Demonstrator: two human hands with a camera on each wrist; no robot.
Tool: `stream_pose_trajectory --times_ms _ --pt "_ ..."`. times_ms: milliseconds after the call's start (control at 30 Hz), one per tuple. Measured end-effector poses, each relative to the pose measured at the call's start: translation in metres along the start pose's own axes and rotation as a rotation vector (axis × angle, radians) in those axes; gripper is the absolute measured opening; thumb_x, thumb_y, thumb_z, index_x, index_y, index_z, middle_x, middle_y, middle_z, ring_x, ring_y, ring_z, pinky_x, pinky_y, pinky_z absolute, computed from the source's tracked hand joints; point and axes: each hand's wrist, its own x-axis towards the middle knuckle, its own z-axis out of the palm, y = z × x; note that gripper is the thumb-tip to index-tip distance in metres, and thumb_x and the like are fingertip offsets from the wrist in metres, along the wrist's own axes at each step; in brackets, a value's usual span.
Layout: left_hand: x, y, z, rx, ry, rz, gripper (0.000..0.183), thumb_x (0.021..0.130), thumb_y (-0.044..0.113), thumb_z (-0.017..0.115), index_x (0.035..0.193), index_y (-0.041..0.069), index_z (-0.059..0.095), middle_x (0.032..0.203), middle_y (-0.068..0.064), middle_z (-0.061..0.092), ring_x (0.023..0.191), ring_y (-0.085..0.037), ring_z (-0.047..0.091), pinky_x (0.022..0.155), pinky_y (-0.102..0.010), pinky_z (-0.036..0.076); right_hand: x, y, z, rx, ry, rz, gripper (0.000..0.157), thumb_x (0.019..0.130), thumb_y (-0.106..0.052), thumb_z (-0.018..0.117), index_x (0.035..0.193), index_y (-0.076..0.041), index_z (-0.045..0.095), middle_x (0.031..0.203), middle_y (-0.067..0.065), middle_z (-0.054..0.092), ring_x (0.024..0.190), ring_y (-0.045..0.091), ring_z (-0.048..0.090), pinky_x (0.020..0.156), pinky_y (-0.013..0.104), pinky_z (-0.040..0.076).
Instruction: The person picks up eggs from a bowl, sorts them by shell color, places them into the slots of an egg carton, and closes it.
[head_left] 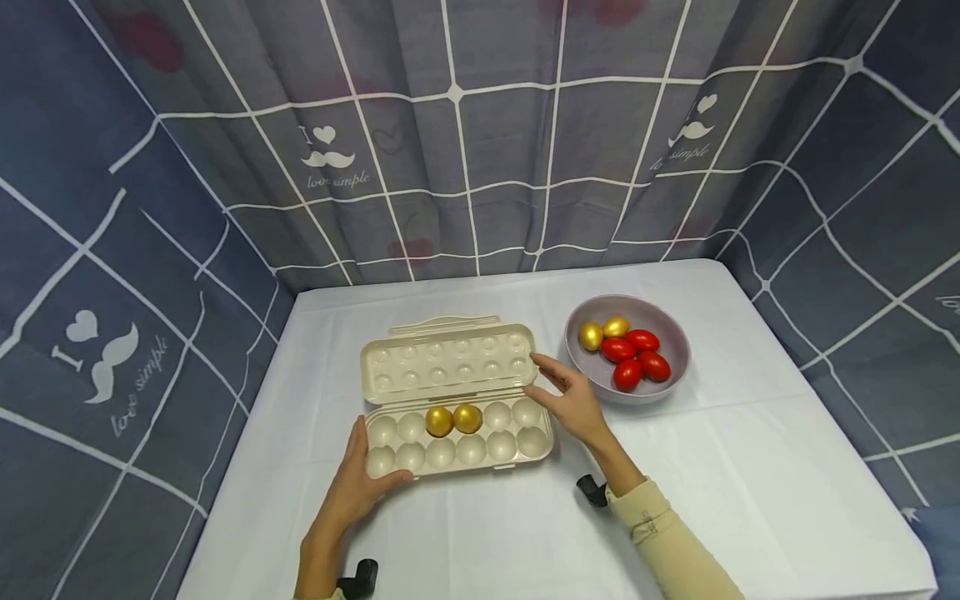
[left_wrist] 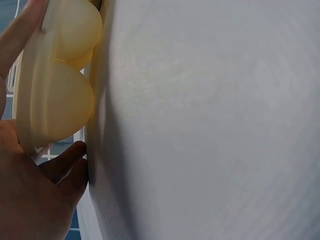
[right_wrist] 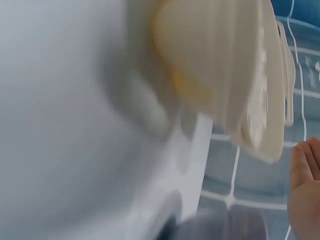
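A cream plastic egg carton (head_left: 450,454) lies with its lid (head_left: 447,367) folded back on the table. Two gold eggs (head_left: 453,420) sit side by side in middle cups of its back row; the front row holds none. My left hand (head_left: 352,479) grips the carton's left end, thumb along the front rim and fingers at the side. In the left wrist view, the rounded cup undersides (left_wrist: 67,102) show beside that hand. Over by the carton's right end, my right hand (head_left: 573,406) has its fingers extended near the lid and holds nothing.
A mauve bowl (head_left: 678,358) stands right of the carton, with two gold eggs (head_left: 603,331) and several red eggs (head_left: 641,358) in it. White cloth covers the table (head_left: 675,517). Dark checked curtains (head_left: 495,167) hang behind it and at both sides.
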Motion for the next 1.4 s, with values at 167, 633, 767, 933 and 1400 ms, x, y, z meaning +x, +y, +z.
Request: stream_pose_trajectory --times_ms 167,633,767,933,1400 --pt "0.000 -0.002 -0.001 -0.011 0.002 0.000 0.131 0.073 0.043 0.086 0.156 -0.002 -0.004 0.162 -0.024 -0.003 0.148 -0.041 0.002 0.115 -0.058 0.012 0.004 -0.006 -0.023 -0.008 0.069 -0.029 0.052 0.084 0.012 0.071 0.131 0.019 0.050 0.135 0.033 0.051 0.129 0.041 0.048 0.107 0.050 0.036" --pt "0.000 0.000 -0.002 -0.018 -0.008 -0.003 0.132 0.073 0.042 0.087 0.155 -0.002 -0.006 0.162 -0.025 -0.004 0.147 -0.042 0.001 0.115 -0.059 0.011 -0.003 -0.005 -0.075 -0.043 0.180 0.029 0.053 0.083 0.012 0.072 0.131 0.018 0.051 0.134 0.035 0.051 0.125 0.032 0.054 0.102 0.031 0.043" --pt "0.000 -0.001 -0.003 -0.010 -0.009 -0.006 0.132 0.073 0.043 0.087 0.155 -0.002 -0.006 0.162 -0.024 -0.004 0.147 -0.042 0.001 0.115 -0.059 0.011 -0.001 -0.004 -0.086 -0.059 0.191 0.057 0.051 0.086 0.010 0.070 0.133 0.016 0.051 0.136 0.034 0.049 0.128 0.044 0.047 0.102 0.033 0.042" --pt "0.000 -0.002 -0.003 -0.016 -0.004 -0.014 0.132 0.072 0.043 0.087 0.156 -0.001 -0.005 0.162 -0.025 -0.003 0.147 -0.042 0.002 0.115 -0.059 0.011 0.008 0.006 -0.097 -0.083 0.173 0.088 0.053 0.088 0.004 0.071 0.135 0.014 0.050 0.138 0.031 0.049 0.132 0.047 0.042 0.106 0.043 0.036" --pt "0.000 -0.001 0.000 -0.035 -0.002 0.000 0.132 0.072 0.042 0.088 0.156 -0.001 -0.005 0.162 -0.024 -0.003 0.147 -0.042 0.002 0.115 -0.059 0.011 0.041 0.036 -0.106 -0.067 0.201 0.237 0.059 0.086 0.002 0.073 0.137 0.013 0.048 0.141 0.029 0.048 0.132 0.040 0.045 0.105 0.033 0.041"
